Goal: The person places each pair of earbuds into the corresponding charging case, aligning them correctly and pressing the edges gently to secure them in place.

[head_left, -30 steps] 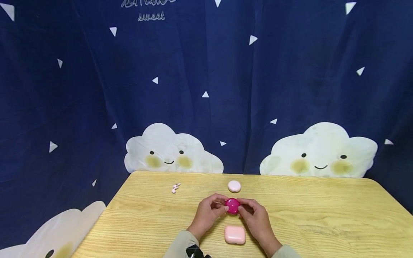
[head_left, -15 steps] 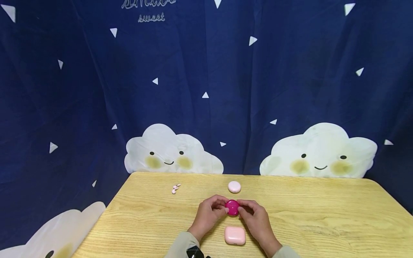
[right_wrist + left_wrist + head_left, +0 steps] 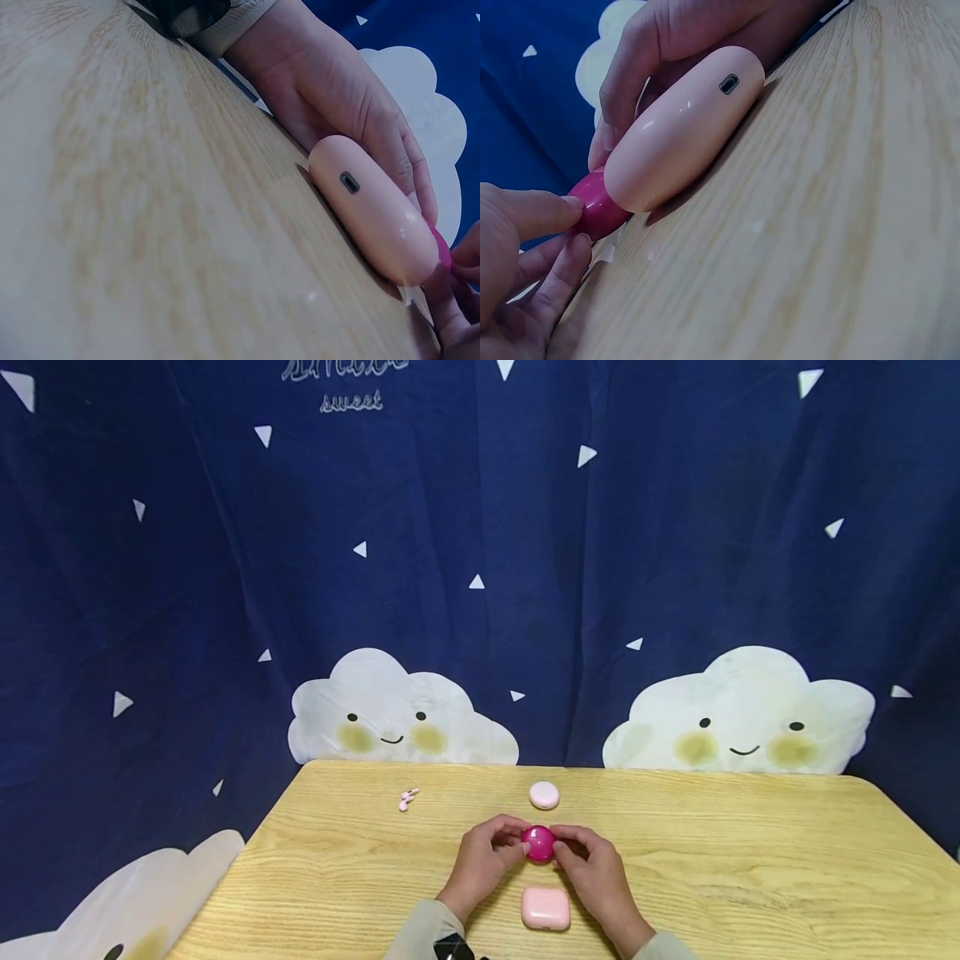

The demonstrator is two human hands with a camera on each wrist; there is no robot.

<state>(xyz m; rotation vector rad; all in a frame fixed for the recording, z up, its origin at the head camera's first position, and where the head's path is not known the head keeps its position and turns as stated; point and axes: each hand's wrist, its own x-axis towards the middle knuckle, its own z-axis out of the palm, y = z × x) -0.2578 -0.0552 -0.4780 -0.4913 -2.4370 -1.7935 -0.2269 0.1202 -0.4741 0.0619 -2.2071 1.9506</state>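
Between my two hands is a small, glossy magenta round case (image 3: 538,844). The left hand (image 3: 483,862) pinches its left side with thumb and fingers. On its right side, the right hand (image 3: 602,875) grips it the same way. A rounded pink earbud case (image 3: 546,908), with a charging port at its edge in both wrist views, lies on the table between the wrists, nearer the body. In the left wrist view, this pink case (image 3: 686,127) partly hides the magenta one (image 3: 600,207). Just beyond the hands sits a pale pink round case (image 3: 544,795).
Two pale pink earbuds (image 3: 407,800) lie together toward the table's far left. The wooden table (image 3: 750,860) reaches back to a dark blue curtain (image 3: 480,527) printed with white clouds and triangles. A black device (image 3: 453,946) is strapped at the left sleeve.
Both hands keep their grip on the magenta case and stay almost in place. The shine on the case's top has shifted slightly. The other things lie as before.
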